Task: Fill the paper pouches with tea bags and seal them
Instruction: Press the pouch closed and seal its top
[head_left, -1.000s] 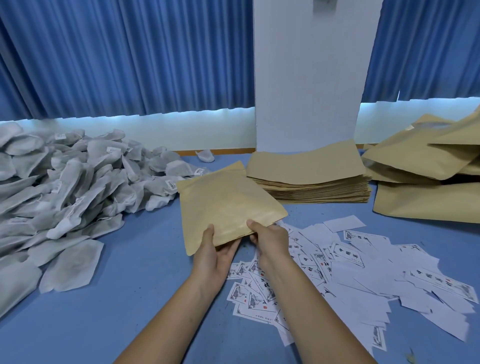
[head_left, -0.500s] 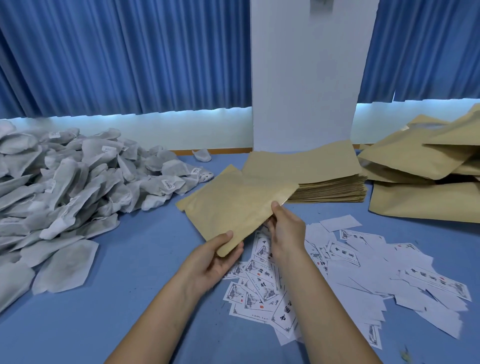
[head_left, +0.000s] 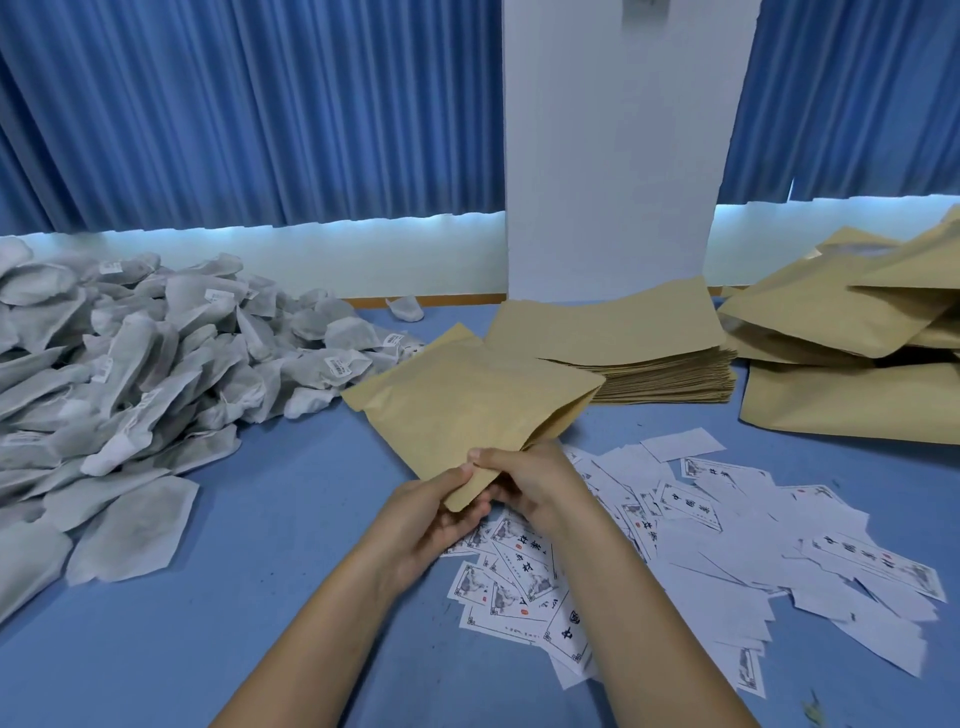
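One pouch (head_left: 467, 405) is up off the worktop (head_left: 270, 525), tilted, centre of view, its near corner caught between both hands. The left hand (head_left: 431, 514) pinches that corner with the thumb on top. The right hand (head_left: 535, 483) curls round the same corner, so both grips are pinching paper. I'd say the mouth is being worked open, and it isn't gaping yet. The risk is thin paper with two grips crowded on one corner: a hard pull could tear or crease the lip and spoil the seal. Tea bags (head_left: 156, 374) are heaped well to the left, and the flat stack (head_left: 639, 338) lies just behind. Bulkier pouches (head_left: 831, 322) sit at right. Labels (head_left: 727, 545) lie under the right wrist, and a careless sweep could scatter them.
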